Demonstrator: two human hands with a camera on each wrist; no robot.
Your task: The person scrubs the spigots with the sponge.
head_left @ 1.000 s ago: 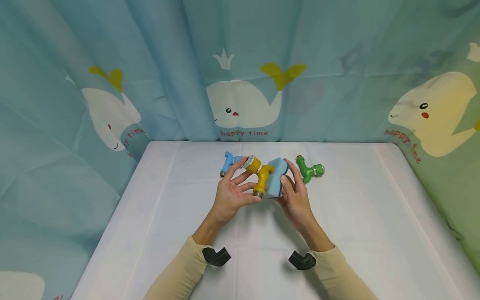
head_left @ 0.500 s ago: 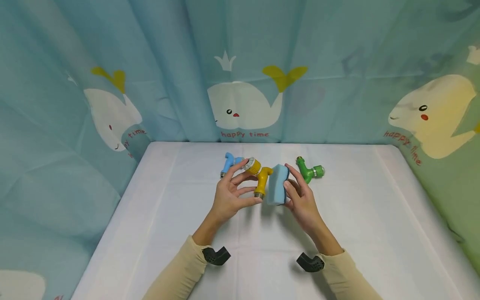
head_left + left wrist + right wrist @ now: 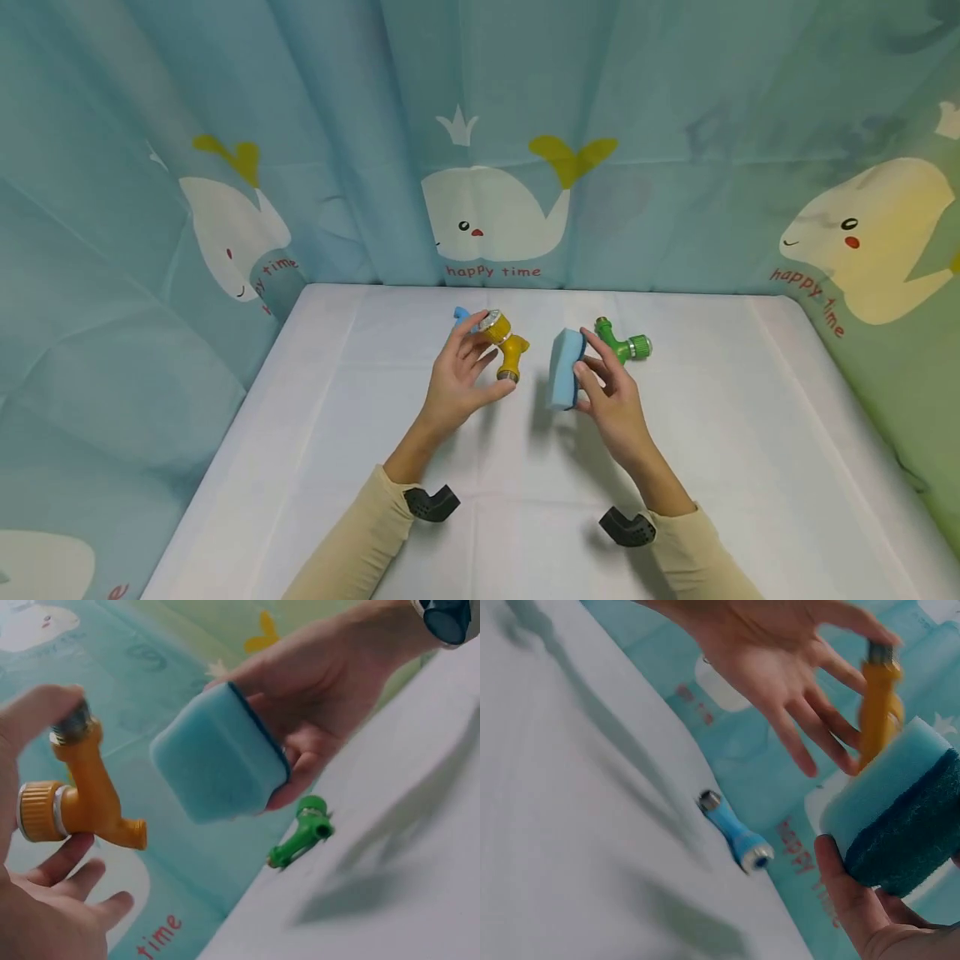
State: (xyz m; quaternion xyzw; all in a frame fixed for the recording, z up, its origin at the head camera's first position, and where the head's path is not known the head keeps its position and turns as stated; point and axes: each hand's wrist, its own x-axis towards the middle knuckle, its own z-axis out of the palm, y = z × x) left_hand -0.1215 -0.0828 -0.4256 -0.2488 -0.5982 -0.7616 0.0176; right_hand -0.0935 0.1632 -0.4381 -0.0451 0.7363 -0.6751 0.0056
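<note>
A yellow faucet (image 3: pixel 512 354) with a ribbed knob is held up by my left hand (image 3: pixel 459 379); the thumb presses its threaded metal end and the fingers reach its knob, as the left wrist view (image 3: pixel 101 787) shows. My right hand (image 3: pixel 615 408) pinches a light blue sponge (image 3: pixel 566 371) by its dark scouring side (image 3: pixel 911 825), thumb on one face and fingers on the other. A gap separates sponge and faucet in the head view. Behind the left hand lies a blue faucet (image 3: pixel 461 315), partly hidden. A green faucet (image 3: pixel 621 343) lies just beyond the right hand.
The things lie on a table with a white cloth (image 3: pixel 750 433). A blue-green curtain (image 3: pixel 337 167) with printed whales hangs along the table's far edge and sides. Each sleeve cuff carries a black wrist device (image 3: pixel 431 504).
My right hand has drawn the sponge away from the yellow faucet, to the right. My left hand has shifted the faucet slightly left and turned it, now covering more of the blue faucet.
</note>
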